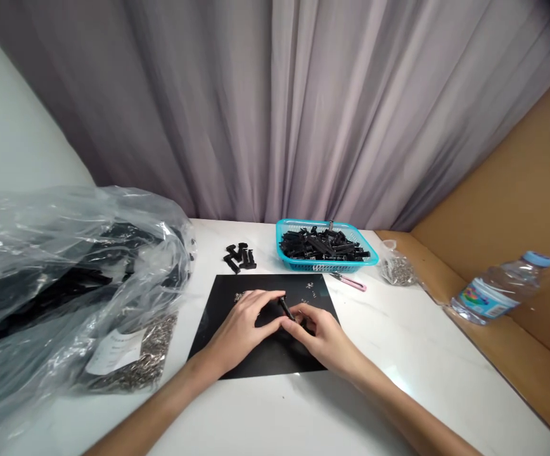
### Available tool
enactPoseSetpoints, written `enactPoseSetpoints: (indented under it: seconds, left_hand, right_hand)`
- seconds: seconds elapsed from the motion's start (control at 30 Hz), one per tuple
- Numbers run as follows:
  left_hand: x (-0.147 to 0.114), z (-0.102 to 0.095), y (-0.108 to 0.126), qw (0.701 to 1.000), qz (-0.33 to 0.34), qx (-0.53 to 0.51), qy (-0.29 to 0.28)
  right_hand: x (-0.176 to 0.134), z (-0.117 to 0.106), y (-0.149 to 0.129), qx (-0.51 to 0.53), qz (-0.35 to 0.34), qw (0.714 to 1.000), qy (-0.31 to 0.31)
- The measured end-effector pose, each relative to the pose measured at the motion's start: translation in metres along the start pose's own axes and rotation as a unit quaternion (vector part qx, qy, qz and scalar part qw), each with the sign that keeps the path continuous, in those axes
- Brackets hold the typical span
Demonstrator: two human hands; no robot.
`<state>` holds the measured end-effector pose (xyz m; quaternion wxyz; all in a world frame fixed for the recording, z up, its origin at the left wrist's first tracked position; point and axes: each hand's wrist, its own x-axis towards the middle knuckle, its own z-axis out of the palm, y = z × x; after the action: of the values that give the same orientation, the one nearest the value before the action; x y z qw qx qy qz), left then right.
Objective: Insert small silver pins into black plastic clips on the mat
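Between my two hands is a narrow black plastic part, held over a black mat. My left hand grips it, index fingertip at its upper end and thumb near its lower end. The fingers of my right hand are closed around the lower end, and part of a black piece shows beneath them. Small shiny metal pieces lie on the mat at its right side, and another little pile of metal pieces sits beside my left hand.
Behind the mat stands a blue basket full of black plastic parts. Several loose black parts lie left of it. A pink cutter, a bag of metal pieces and a bottle are at right. Large clear plastic bags cover the left.
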<state>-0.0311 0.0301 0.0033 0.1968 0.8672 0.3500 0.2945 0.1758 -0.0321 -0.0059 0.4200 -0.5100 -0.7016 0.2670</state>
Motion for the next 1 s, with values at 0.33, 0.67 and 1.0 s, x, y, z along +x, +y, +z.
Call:
enactPoseSetpoints:
  seconds: [0.33, 0.67, 1.0]
  left_hand:
    - [0.01, -0.03, -0.046, 0.98, -0.004, 0.16, 0.114]
    - [0.009, -0.029, -0.075, 0.961, -0.025, 0.262, 0.087]
    - [0.01, -0.026, -0.083, 0.947, -0.058, 0.3, 0.1]
  right_hand:
    - [0.084, -0.081, 0.009, -0.354, -0.059, 0.922, 0.148]
    - [0.085, -0.026, -0.006, -0.44, -0.146, 0.882, 0.084]
    - [0.156, 0.078, -0.003, -0.387, -0.095, 0.916, -0.043]
